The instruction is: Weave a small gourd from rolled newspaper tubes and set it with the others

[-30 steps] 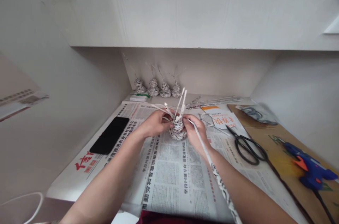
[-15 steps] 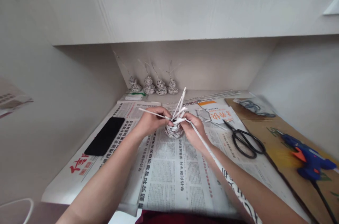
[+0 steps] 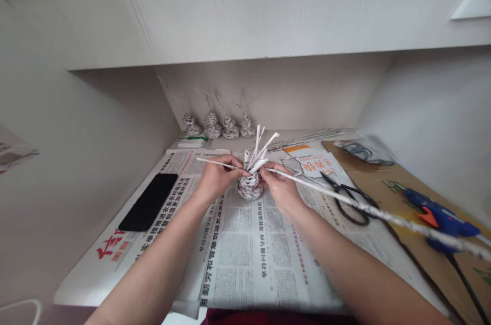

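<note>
A small woven paper gourd (image 3: 250, 191) stands on the newspaper in front of me, with several white rolled-paper strips (image 3: 261, 148) sticking up from its top. My left hand (image 3: 221, 176) is closed at its upper left edge, fingers around the weave and the base of a strip pointing left. On the other side, my right hand (image 3: 279, 186) pinches a long paper strand (image 3: 337, 196) close to the weave. That strand runs out to the right, over the scissors and the glue gun. Some fingertips are hidden behind the strips.
A black phone (image 3: 149, 202) lies at left on the newspaper (image 3: 245, 263). Black-handled scissors (image 3: 355, 206) and a blue glue gun (image 3: 441, 215) on cardboard (image 3: 360, 171) are at right. Several woven gourds (image 3: 230, 128) line the back, beside long paper sticks (image 3: 307, 138).
The long strand has swung from lying along my right forearm to stretching out rightward. My right fingers have shifted at the weave, and the upright strips have spread apart. My left hand stays in place.
</note>
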Available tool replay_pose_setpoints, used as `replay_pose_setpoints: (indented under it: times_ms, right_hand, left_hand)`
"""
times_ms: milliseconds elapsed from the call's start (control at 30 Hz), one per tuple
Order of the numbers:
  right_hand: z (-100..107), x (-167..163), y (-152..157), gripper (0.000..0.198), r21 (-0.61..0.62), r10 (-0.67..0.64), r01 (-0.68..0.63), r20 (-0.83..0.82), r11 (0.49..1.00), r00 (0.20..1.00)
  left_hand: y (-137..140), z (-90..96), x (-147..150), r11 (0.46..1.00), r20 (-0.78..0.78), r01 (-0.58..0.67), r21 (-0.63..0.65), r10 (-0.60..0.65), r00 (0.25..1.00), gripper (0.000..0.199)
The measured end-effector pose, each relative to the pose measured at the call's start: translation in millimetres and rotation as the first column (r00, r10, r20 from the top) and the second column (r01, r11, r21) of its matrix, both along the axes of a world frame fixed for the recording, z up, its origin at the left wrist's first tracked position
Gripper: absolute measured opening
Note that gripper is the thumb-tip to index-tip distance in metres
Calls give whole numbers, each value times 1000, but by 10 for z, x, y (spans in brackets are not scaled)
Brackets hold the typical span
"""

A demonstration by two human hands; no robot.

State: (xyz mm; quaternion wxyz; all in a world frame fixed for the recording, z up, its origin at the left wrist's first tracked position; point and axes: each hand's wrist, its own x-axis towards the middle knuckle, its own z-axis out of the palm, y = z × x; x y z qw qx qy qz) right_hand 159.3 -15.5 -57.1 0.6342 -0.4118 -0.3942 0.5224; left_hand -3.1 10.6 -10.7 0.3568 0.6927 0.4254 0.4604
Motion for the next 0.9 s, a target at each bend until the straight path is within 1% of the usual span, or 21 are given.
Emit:
replay_pose_setpoints:
  times_ms: [67, 200, 400, 600, 733, 900]
  right_hand:
    - [10, 2, 4, 32, -11, -3, 3, -6, 1000, 1000]
    - [48, 20, 8, 35, -44, 1, -3, -48, 999, 999]
    - [114, 47, -1, 37, -73, 36, -40, -49, 997, 998]
    - [127, 36, 2, 37, -60, 23, -28, -78, 998, 997]
    - [133, 47, 12, 33, -84, 39, -46, -83, 995, 996]
    - [140, 65, 17, 27, -118, 62, -75, -108, 990, 992]
  left_hand:
    - [-9, -3, 5, 999, -6, -13, -31, 13, 1000, 28]
    - [-22, -5, 19, 998, 3, -19, -54, 19, 1000, 27]
    - [-39, -7, 31, 995, 17, -8, -104, 9, 1000, 30]
    - [-93, 6, 70, 996, 43, -14, -88, 17, 999, 26]
    - [-124, 23, 100, 997, 86, 31, -70, -25, 996, 22]
    - [-132, 36, 90, 988, 130, 154, -24, -149, 980, 18]
